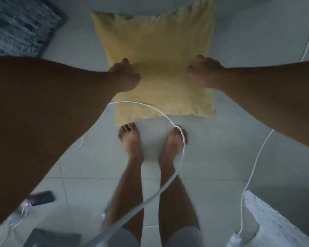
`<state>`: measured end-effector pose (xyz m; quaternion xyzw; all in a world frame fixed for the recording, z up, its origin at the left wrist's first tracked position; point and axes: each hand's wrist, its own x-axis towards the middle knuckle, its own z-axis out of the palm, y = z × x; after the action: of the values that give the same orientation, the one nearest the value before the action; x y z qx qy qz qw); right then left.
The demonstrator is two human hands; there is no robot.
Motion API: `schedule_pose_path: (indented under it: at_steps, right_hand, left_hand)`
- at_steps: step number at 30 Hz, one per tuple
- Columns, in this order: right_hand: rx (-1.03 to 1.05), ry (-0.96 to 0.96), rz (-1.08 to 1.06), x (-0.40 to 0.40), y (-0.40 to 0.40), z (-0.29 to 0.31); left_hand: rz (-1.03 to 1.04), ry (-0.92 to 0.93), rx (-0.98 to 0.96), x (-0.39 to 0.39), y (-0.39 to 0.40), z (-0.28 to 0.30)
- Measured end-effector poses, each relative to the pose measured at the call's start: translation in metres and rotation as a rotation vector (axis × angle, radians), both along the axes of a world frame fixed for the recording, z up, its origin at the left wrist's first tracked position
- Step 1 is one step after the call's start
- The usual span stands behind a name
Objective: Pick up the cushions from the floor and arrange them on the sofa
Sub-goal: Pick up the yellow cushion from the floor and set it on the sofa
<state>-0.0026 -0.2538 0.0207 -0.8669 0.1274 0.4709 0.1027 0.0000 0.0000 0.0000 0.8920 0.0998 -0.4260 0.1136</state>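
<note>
A square yellow cushion (157,50) lies on the tiled floor just ahead of my bare feet. My left hand (126,75) is on its left edge with fingers curled round the side. On the right half of the cushion sits my right hand (204,73), fingers bent into the fabric. Both arms reach down from the frame's sides. The sofa is not in view.
A grey-blue patterned rug (20,25) lies at the top left. A white cable (181,152) loops over the cushion's near edge and my right foot. A dark phone (43,197) lies on the floor at lower left. White perforated fabric (273,225) fills the lower right corner.
</note>
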Motion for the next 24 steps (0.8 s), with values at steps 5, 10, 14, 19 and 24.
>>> schedule_pose_path:
  at_steps: [5,10,14,19,24]
  right_hand:
    - [-0.037,0.005,-0.230,-0.001,-0.012,-0.042]
    - [0.112,-0.113,-0.608,-0.007,-0.017,-0.069]
    - [0.241,-0.182,-0.879,-0.011,-0.015,-0.075]
    - [0.367,-0.003,-1.070,-0.009,-0.011,-0.049]
    - [0.455,0.082,-1.010,0.005,0.004,0.005]
  left_hand:
    - [0.231,-0.100,0.049,-0.010,0.016,-0.046]
    - [0.432,-0.200,0.228,-0.063,0.026,-0.124]
    - [0.590,-0.078,0.073,-0.245,0.023,-0.191]
    - [0.530,-0.023,0.241,-0.236,0.034,-0.197]
    - [0.952,0.078,0.079,-0.244,0.038,-0.198]
